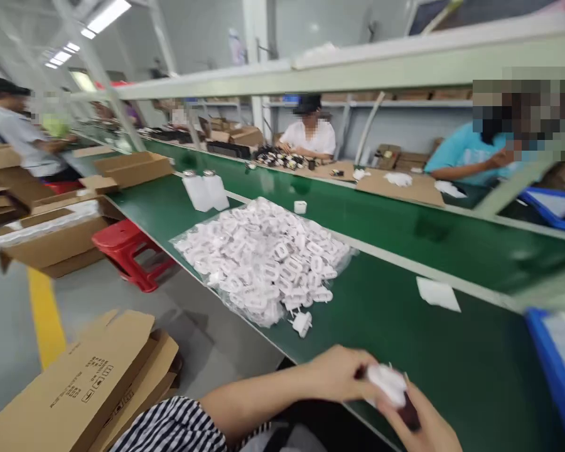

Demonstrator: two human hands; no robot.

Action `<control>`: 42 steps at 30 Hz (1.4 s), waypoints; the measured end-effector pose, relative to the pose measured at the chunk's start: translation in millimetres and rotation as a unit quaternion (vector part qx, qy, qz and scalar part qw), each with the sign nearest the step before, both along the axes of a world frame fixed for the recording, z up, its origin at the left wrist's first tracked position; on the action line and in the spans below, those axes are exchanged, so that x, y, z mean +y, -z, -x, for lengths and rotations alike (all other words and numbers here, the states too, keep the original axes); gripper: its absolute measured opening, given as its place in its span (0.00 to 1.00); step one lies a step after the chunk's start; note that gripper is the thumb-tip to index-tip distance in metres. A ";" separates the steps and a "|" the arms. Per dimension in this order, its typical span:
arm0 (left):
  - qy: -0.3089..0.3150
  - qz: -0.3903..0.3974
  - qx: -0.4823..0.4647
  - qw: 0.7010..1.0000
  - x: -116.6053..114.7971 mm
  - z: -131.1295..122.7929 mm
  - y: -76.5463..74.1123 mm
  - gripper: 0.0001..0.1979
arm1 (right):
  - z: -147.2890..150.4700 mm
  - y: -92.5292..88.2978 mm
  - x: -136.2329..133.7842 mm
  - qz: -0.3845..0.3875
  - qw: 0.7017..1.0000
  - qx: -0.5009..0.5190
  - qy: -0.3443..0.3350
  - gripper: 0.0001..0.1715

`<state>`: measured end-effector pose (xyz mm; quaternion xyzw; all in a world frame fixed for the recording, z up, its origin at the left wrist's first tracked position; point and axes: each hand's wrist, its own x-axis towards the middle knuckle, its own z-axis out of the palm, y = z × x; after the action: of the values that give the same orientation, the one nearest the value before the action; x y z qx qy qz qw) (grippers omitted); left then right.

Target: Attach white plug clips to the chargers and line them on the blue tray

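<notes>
Both of my hands meet low at the right of the head view, above the green table's near edge. My left hand (341,376) pinches a white plastic part (387,384) from its left side. Against the other side of the same part press the fingers of my right hand (421,417); a dark patch shows between them. A large heap of white plastic parts (263,257) lies on a clear plastic sheet on the green table (381,301). One loose white part (302,323) sits at the heap's near corner, and another (300,207) stands behind it.
Two white bottle-like containers (206,191) stand behind the heap. A white sheet (437,294) lies to the right, near a blue bin (553,376). Cardboard boxes (75,389) and a red stool (127,248) are at the left. Several people sit beyond the line.
</notes>
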<state>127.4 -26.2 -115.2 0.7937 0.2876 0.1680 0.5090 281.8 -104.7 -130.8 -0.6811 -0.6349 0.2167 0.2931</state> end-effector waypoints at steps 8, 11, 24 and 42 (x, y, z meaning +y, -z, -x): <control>-0.189 0.116 -0.251 0.942 -27.9 -10.0 -2.3 0.09 | 40.4 -15.8 -3.3 -0.161 0.954 0.243 0.074 0.15; -0.219 0.071 -0.322 0.918 -33.4 -12.2 -0.8 0.07 | 49.8 -11.9 -6.1 -0.216 0.934 0.277 0.073 0.14; -0.178 -0.166 -0.448 0.860 -43.0 -29.2 19.5 0.30 | 66.9 -20.5 2.7 -0.467 0.862 0.169 0.107 0.22; -0.119 -0.427 -0.298 0.845 -24.9 -18.8 -5.3 0.11 | 50.7 -12.8 -14.4 -0.251 0.911 0.318 0.076 0.15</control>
<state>146.2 -51.1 -109.9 0.8039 0.1145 0.5621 0.1572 231.1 -119.1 -118.0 -0.5265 -0.4876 0.2326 0.6565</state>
